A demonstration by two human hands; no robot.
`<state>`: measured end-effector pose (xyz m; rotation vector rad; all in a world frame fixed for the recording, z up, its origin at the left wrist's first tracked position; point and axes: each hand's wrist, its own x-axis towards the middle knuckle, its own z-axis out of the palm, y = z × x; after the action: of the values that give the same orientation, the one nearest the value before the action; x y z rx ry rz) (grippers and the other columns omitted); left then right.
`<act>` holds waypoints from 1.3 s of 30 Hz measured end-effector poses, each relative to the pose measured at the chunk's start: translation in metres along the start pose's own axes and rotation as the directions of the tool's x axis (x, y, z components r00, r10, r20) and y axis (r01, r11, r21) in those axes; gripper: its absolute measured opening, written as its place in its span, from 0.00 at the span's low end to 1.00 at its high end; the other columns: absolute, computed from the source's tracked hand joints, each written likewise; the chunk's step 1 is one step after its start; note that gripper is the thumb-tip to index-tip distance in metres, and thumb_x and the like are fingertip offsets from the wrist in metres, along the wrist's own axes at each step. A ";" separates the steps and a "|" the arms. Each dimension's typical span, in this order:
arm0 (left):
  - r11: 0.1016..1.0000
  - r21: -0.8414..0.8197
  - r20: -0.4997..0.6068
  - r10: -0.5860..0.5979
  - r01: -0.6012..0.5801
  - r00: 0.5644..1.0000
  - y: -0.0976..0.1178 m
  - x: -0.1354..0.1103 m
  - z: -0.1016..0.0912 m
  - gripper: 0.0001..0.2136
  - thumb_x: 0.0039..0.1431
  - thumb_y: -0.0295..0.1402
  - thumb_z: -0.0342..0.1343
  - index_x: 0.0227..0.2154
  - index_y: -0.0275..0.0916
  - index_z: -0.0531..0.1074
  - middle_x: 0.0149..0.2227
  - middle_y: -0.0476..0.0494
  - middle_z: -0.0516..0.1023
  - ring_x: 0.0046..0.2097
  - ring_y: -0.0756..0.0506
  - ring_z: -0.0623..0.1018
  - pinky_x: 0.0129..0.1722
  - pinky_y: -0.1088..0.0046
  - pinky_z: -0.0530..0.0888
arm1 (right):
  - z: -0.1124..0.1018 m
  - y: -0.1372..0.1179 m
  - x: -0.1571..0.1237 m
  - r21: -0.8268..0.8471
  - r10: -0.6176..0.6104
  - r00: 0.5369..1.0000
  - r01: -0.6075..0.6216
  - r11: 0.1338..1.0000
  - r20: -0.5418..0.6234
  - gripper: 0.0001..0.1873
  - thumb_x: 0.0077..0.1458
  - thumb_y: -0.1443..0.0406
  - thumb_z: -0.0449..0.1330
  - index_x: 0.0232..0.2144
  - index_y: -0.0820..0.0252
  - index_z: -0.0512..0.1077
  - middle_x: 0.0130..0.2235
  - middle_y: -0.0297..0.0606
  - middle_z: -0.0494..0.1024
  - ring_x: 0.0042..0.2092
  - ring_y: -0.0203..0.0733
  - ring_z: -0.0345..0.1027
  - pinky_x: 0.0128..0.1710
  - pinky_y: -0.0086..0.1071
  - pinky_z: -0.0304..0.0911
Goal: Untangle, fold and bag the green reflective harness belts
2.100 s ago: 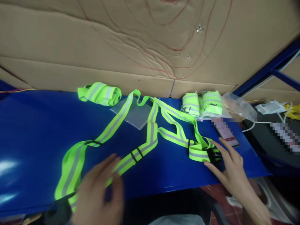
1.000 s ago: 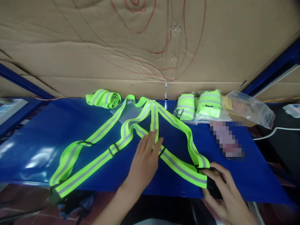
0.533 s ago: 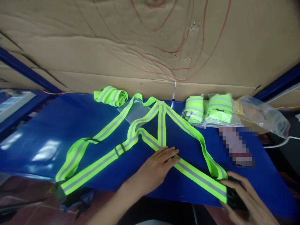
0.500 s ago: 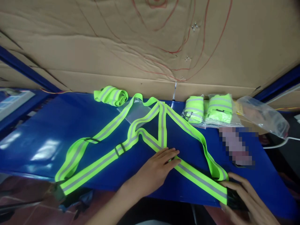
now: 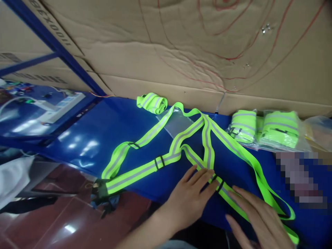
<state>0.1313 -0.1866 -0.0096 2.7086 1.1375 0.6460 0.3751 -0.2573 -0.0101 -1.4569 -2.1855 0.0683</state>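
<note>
A fluorescent green reflective vest [image 5: 207, 138], made of straps with grey stripes, lies spread on the blue table. My left hand [image 5: 193, 193] grips its lower strap, close beside a black slider buckle [image 5: 220, 185]; its fingertips cover part of the strap. To the right, my right hand [image 5: 261, 218] hovers over the same strap with thumb and fingers apart, hiding a stretch of it. Another black slider [image 5: 159, 162] sits on the left strap. At the vest's far left end, a dark buckle [image 5: 100, 188] hangs by the table edge.
A rolled green reflective strap [image 5: 153, 103] lies at the back, near a flat clear plastic bag [image 5: 176, 122]. Bagged green bundles [image 5: 281, 128] stand at the back right against the cardboard wall [image 5: 155, 62]. A white power strip [image 5: 63, 107] is at far left.
My right hand has left the strap's right end and moved inward, opening. A slider now shows by my left hand. The right end of the vest lies looser, and the view has turned left.
</note>
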 end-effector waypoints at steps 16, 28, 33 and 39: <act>0.831 -0.143 -0.398 -0.545 0.537 0.738 -0.052 -0.072 -0.032 0.12 0.69 0.24 0.53 0.51 0.43 0.71 0.53 0.40 0.77 0.55 0.43 0.78 0.54 0.64 0.78 | 0.054 0.006 0.016 -0.067 0.184 0.973 -0.176 0.982 0.142 0.29 0.70 0.50 0.54 0.70 0.45 0.60 0.62 0.42 0.75 0.60 0.59 0.70 0.57 0.53 0.64; 0.806 -0.063 -0.300 -0.578 0.589 0.759 -0.073 -0.083 -0.021 0.12 0.70 0.28 0.53 0.53 0.43 0.72 0.55 0.39 0.76 0.54 0.39 0.77 0.51 0.59 0.73 | 0.060 0.013 0.010 0.032 0.251 0.966 -0.253 0.967 0.053 0.29 0.66 0.46 0.58 0.63 0.49 0.68 0.63 0.46 0.72 0.60 0.64 0.69 0.55 0.56 0.68; 0.809 -0.057 -0.253 -0.579 0.585 0.775 -0.074 -0.089 -0.023 0.12 0.72 0.29 0.53 0.55 0.47 0.73 0.57 0.43 0.79 0.51 0.40 0.80 0.49 0.60 0.74 | 0.059 0.013 0.009 0.022 0.263 0.962 -0.265 0.964 0.073 0.29 0.68 0.46 0.56 0.65 0.47 0.66 0.62 0.46 0.73 0.61 0.63 0.69 0.55 0.56 0.69; 0.833 -0.110 -0.212 -0.553 0.543 0.805 -0.073 -0.094 -0.037 0.15 0.72 0.30 0.53 0.59 0.45 0.69 0.58 0.41 0.79 0.56 0.41 0.80 0.53 0.61 0.77 | 0.042 -0.034 0.051 -0.087 0.005 0.998 0.000 0.996 0.056 0.35 0.69 0.48 0.56 0.72 0.51 0.57 0.62 0.49 0.76 0.58 0.62 0.74 0.54 0.52 0.68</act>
<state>0.0093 -0.2032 -0.0286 2.1214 1.8350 0.8834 0.3128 -0.2170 -0.0168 -1.5223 -2.2571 0.0156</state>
